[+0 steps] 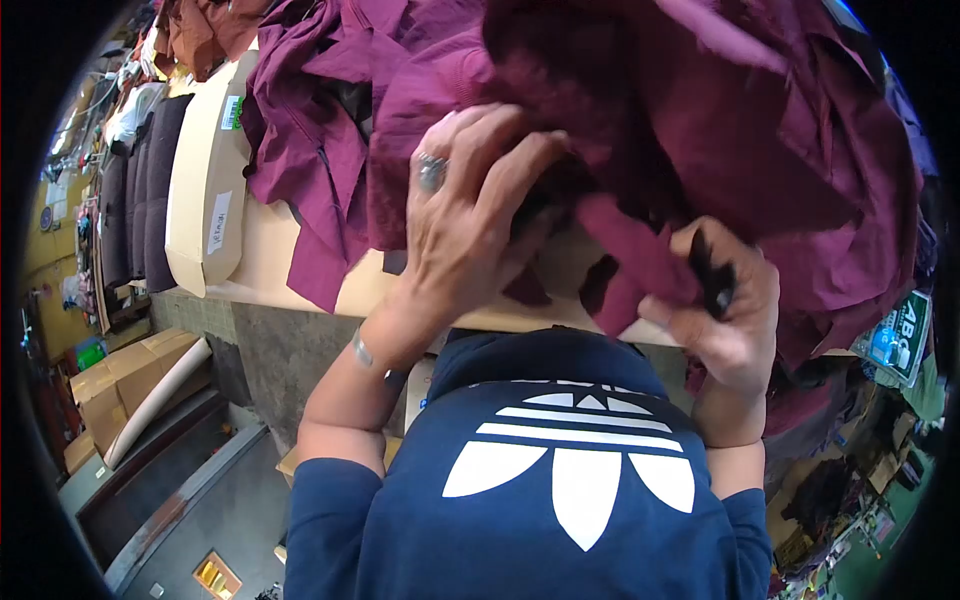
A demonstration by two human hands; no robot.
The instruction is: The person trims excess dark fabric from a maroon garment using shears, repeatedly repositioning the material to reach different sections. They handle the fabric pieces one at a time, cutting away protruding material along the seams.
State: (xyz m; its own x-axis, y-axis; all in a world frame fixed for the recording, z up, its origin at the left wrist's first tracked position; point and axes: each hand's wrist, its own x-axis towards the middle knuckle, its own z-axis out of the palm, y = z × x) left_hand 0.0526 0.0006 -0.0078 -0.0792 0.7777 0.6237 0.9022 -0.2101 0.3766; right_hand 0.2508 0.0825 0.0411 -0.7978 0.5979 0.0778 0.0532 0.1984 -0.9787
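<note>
Maroon fabric (700, 120) is heaped over the far and right part of the light brown work table (265, 262). My left hand (465, 205), with a ring and a bracelet, rests against the fabric; its fingers are bent and spread, their tips partly hidden. A twisted strip of the same cloth (640, 255) runs between my hands. My right hand (725, 305) pinches the lower end of this strip. Something black, too blurred to name, shows between the fingers of my right hand.
A cardboard piece with labels (205, 180) lies at the left of the table, beside dark rolled material (150, 190). Brown fabric (205, 35) is at the far left. Cardboard boxes (130, 385) stand below left. A green-and-white bag (900, 335) is at the right.
</note>
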